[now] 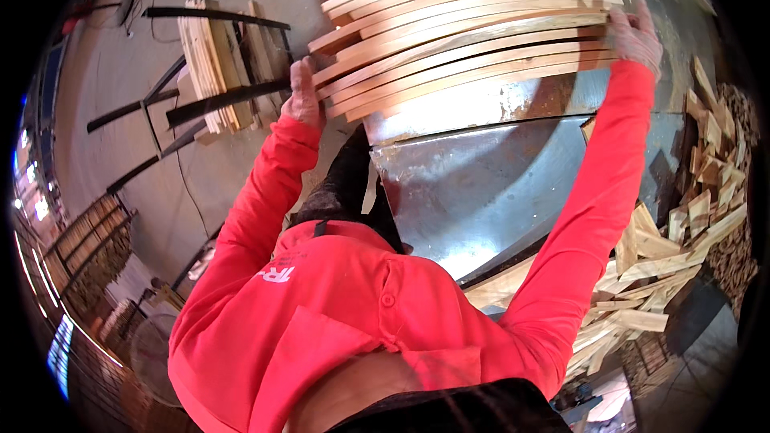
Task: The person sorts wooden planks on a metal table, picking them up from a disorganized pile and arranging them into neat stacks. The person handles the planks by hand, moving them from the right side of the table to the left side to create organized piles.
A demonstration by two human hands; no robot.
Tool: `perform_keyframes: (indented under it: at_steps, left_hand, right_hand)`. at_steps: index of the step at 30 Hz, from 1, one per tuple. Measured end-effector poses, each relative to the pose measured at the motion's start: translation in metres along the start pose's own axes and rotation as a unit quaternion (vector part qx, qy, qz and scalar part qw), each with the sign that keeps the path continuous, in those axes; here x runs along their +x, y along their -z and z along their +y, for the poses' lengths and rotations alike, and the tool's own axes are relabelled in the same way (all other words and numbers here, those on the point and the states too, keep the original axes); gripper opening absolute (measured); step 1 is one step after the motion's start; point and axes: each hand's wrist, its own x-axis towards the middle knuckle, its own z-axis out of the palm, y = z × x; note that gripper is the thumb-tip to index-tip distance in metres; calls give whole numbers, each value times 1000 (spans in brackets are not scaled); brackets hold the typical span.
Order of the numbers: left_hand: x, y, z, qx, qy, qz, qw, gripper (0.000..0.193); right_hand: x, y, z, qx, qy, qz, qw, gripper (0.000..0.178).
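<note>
1. Left hand (302,95): held upright at the left ends of the wood strips (473,22), fingers extended rather than curled; it is not clear whether the palm presses on them.
2. Right hand (638,38): at the opposite ends of the same strips, fingers spread and loosely bent, not closed in a fist; exact fingertip contact cannot be told.
3. The strips lie side by side between the hands, over the far part of the metal bench (481,180). Their left ends are uneven and jut past its left edge.
4. Both forearms wear red sleeves (589,192).
5. Left of the bench, a black metal frame (224,102) carries pale boards (206,64) above the floor (120,156).
6. To the right, wood offcuts (642,319) lie in a jumbled pile.
</note>
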Motion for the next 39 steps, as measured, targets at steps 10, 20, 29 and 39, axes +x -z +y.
perform_keyframes:
  at_steps: [10, 20, 29, 39]
  left_hand:
    - [-168, 46, 110, 630, 21, -298, 716, 77]
    - [-204, 306, -65, 285, -312, 263, 868, 45]
    - [100, 558, -3, 380, -12, 413, 828, 49]
    - [253, 564, -13, 557, -111, 174, 805, 44]
  right_hand:
    - [-99, 64, -195, 563, 89, 110, 814, 28]
    - [-372, -64, -331, 354, 345, -54, 867, 47]
    - [-528, -188, -300, 239, 91, -299, 919, 28]
    - [-524, -123, -224, -165, -84, -65, 981, 42]
